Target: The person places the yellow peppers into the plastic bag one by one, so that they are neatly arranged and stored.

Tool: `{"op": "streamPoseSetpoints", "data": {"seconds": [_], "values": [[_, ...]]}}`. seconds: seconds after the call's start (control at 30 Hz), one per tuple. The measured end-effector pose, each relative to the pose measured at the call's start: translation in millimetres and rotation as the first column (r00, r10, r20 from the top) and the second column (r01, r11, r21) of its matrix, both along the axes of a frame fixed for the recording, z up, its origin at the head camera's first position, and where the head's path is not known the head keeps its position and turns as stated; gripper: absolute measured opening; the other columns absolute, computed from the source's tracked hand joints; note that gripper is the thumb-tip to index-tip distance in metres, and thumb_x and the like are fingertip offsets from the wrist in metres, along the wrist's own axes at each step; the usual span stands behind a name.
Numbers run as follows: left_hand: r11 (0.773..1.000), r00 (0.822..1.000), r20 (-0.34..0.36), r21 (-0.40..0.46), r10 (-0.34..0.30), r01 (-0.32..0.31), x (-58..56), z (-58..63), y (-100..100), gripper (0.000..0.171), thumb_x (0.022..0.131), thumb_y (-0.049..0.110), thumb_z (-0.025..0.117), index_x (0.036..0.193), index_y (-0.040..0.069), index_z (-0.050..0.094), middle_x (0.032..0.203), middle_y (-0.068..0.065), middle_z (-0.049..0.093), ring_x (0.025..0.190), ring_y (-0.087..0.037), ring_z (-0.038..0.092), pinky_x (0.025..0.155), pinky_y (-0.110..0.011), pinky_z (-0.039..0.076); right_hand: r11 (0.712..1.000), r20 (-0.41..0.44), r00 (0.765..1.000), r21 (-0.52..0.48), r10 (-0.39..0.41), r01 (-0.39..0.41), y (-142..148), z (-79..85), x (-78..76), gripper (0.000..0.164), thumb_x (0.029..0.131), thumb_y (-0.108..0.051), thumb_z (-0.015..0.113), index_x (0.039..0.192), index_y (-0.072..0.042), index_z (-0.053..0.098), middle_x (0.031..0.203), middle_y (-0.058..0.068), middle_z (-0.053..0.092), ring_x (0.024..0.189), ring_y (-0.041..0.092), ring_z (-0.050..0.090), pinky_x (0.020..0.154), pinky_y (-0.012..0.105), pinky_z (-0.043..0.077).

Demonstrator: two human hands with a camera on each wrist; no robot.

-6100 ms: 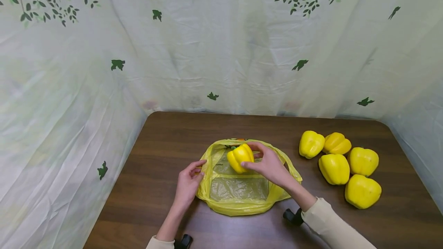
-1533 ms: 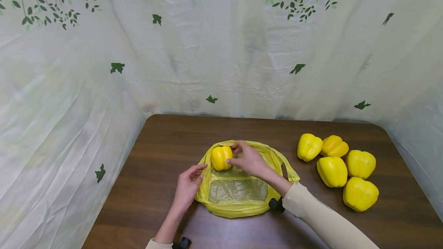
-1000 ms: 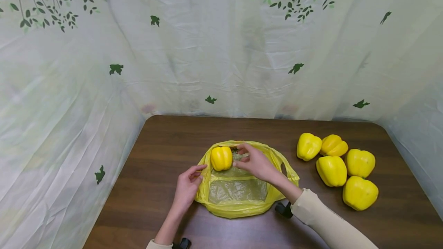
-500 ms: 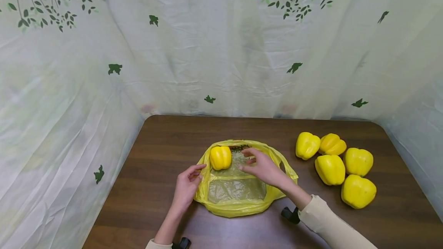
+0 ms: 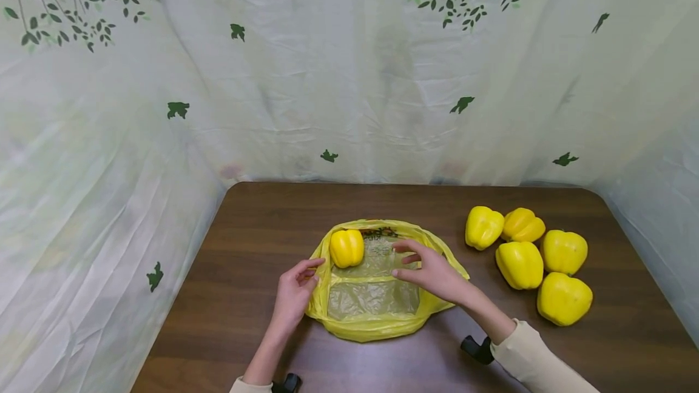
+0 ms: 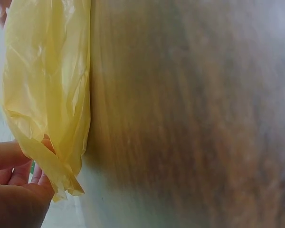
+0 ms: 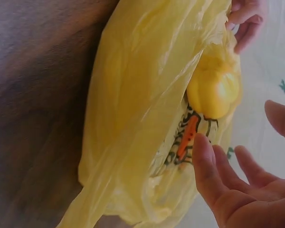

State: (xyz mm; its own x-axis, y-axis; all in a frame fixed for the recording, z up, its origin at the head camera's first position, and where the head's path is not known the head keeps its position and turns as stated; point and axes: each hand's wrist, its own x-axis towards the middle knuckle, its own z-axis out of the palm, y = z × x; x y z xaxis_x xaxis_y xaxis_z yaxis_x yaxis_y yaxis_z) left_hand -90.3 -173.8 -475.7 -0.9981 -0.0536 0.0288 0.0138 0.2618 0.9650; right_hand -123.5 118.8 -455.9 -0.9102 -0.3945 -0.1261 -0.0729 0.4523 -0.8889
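A yellow plastic bag [image 5: 377, 327] lies on the table with its mouth spread wide. One yellow bell pepper [image 5: 346, 248] sits inside, at the bag's far left. At the left rim, my left hand [image 5: 295, 293] pinches the bag's edge; in the left wrist view the fingers curl about the yellow plastic [image 6: 50, 90]. My right hand [image 5: 434, 275] hovers over the right part of the bag, holding nothing. The right wrist view shows its fingers spread and relaxed, apart from the pepper [image 7: 213, 90].
Several more yellow bell peppers [image 5: 520, 265] stand grouped on the right side of the brown wooden table [image 5: 262, 217]. A pale curtain [image 5: 349, 77] with leaf prints hangs behind the table and along its sides.
My right hand carried the pepper to the bag's left side, let go of it, and drew back to the right. My left hand stayed at the rim.
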Motion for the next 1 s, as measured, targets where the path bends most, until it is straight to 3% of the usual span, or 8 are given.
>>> {"op": "streamPoseSetpoints", "data": {"seconds": [0.6,1.0], "values": [[1.0,1.0,0.025,-0.007,0.012,-0.012,0.7,0.6,1.1,0.033,0.086,-0.018,0.056,0.115,-0.008,0.067,0.116,-0.023,0.065,0.098,-0.037,0.061,0.081,-0.024,0.051,0.996,-0.005,0.997,0.016,-0.082,0.082,43.6,2.1,23.1,0.059,0.09,-0.032,0.072,0.139,-0.007,0.051,0.138,0.016,0.052,0.119,0.034,0.054,0.087,0.041,0.052],[1.0,0.999,0.041,-0.011,0.014,-0.014,-0.6,2.2,2.3,0.033,0.086,-0.018,0.056,0.115,-0.007,0.067,0.117,-0.022,0.064,0.1,-0.036,0.06,0.081,-0.022,0.05,0.99,0.074,0.987,-0.004,-0.143,0.144,62.9,-5.1,37.1,0.059,0.09,-0.026,0.072,0.141,-0.008,0.048,0.141,0.015,0.05,0.121,0.034,0.052,0.087,0.041,0.052]]}}
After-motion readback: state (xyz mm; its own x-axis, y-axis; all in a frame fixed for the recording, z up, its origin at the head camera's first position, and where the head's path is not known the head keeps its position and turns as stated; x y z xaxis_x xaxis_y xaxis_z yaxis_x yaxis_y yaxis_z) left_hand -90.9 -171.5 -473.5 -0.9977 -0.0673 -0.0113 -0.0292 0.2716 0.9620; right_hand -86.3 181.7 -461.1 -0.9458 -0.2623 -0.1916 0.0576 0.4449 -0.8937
